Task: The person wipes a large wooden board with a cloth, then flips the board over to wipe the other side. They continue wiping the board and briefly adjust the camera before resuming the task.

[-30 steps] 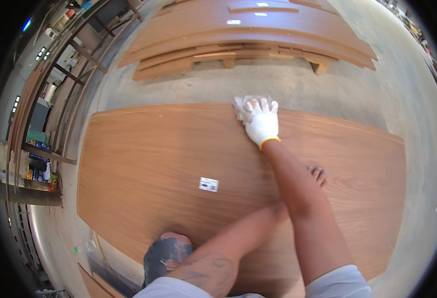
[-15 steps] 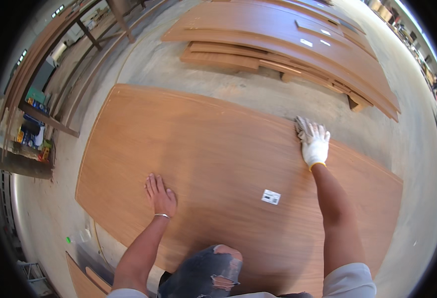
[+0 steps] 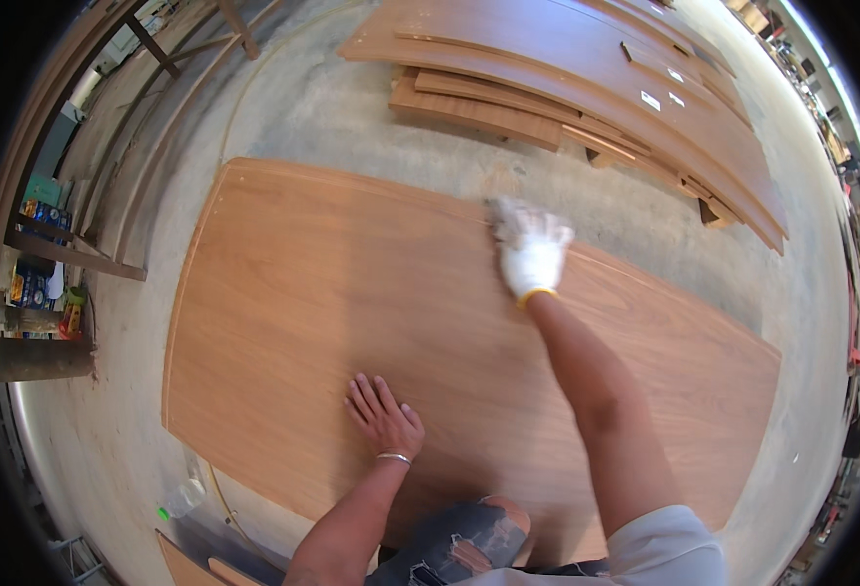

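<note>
White labels lie on a panel stack at the upper right of the frame; their print is too small to read. Printed blue packs sit at the left edge, beside a rack; their writing is unclear too.

A large brown board fills the middle of the frame. The person's white-gloved right hand is at its far edge, upper centre, with fingers over a grey rag; motion blurs both, so I cannot tell how firmly it grasps. The bare left hand rests flat and spread on the board just below centre, released, holding nothing, a bracelet at the wrist.

Compared with half a second ago, the right hand and rag are farther left along the edge, and the left hand is farther right and lower.

At the lower left, a clear bottle with a green cap lies on the floor; I cannot tell its contents.
</note>
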### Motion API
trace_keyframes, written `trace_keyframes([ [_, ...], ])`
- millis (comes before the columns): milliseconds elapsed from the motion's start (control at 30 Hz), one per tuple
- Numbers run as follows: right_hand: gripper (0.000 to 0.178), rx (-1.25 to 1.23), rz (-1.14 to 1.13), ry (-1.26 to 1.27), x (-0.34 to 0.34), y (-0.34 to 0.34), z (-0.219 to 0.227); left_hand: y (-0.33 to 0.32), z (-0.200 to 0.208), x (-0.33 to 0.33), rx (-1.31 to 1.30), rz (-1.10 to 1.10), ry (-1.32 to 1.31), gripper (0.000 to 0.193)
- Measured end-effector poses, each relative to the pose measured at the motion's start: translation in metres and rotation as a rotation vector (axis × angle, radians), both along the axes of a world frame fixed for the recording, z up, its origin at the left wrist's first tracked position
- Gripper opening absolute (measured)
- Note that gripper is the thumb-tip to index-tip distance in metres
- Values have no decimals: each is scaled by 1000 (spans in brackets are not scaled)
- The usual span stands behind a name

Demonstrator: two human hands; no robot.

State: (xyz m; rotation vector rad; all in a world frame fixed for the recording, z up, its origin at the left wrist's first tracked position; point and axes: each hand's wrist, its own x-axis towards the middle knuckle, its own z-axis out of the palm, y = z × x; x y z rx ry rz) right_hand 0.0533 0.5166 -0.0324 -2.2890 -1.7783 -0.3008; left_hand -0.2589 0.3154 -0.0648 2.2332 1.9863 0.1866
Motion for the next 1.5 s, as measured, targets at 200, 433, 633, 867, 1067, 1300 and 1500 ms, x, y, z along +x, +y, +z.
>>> trace_keyframes([
  [200, 43, -450, 475, 1648, -246, 45, 23, 1, -3, -1, -61, -1, 18, 73],
  [433, 33, -304, -227, 2492, -226, -39, 5, 1, -14, -4, -30, -4, -24, 75],
  [633, 49, 624, -463, 1989, 22, -150, -6, 1, -9, -3, -38, 9, -39, 76],
  [867, 41, 776, -835, 1188, 189, -238, 7, 0, -8, 4, -98, 8, -79, 76],
  [1067, 54, 71, -63, 197, 17, -154, -29, 4, -5, 8, -156, 13, -59, 79],
  [1300, 53, -242, 770, 363, -199, -138, 2, 7, 2, -5, -475, -23, -83, 83],
  [1500, 53, -193, 612, 164, -84, -245, -16, 4, 0, -6, -274, 54, -114, 77],
])
